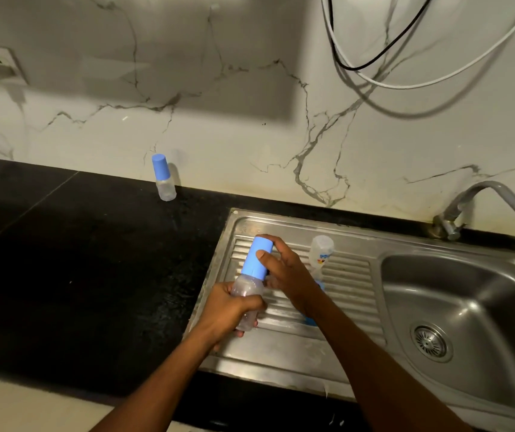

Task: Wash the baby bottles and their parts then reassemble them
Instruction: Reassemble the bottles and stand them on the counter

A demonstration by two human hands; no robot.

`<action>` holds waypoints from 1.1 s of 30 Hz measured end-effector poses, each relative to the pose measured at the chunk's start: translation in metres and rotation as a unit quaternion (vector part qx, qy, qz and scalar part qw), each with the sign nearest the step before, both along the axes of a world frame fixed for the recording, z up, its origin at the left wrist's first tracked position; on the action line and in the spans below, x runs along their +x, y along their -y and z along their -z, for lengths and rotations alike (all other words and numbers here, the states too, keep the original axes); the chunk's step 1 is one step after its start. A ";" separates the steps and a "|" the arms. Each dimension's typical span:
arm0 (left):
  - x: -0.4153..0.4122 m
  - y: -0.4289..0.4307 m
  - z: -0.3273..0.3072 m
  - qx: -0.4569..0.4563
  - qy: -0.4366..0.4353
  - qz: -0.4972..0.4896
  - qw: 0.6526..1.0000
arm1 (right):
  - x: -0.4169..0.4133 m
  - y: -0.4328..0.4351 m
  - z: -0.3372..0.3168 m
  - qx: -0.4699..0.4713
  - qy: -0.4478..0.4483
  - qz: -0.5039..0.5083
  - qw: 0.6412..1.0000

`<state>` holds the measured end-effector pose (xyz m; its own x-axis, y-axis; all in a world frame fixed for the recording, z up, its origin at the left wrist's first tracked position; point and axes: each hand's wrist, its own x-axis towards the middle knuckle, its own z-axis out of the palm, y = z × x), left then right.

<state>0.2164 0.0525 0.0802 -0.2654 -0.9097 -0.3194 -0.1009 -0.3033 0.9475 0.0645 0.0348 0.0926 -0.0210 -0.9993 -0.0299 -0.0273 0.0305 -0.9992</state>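
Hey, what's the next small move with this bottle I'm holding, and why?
Probably twist the blue cap with the right hand while the left hand steadies the clear bottle: each grips its part above the drainboard.

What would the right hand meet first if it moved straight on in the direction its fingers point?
The blue cap, which the right hand grips on the bottle in the left hand. Past it lies black countertop; the small bottle by the wall may be in line, depth unclear.
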 end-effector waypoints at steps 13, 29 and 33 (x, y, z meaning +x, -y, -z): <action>0.075 0.104 0.027 -0.209 0.037 -0.067 0.975 | 0.098 0.068 0.035 0.003 -0.033 0.011 0.999; 0.096 0.309 0.054 -0.143 -0.008 -0.055 0.988 | 0.125 0.323 0.063 -0.044 -0.195 0.063 0.978; 0.100 0.336 0.072 -0.142 -0.002 -0.055 0.988 | 0.132 0.342 0.083 -0.049 -0.185 0.081 0.978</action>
<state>0.3165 -0.2836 0.0078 -0.1611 -0.9859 -0.0464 -0.0780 -0.0342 0.9964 0.1966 -0.3067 0.0094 -0.1710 -0.9796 0.1055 -0.3896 -0.0311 -0.9205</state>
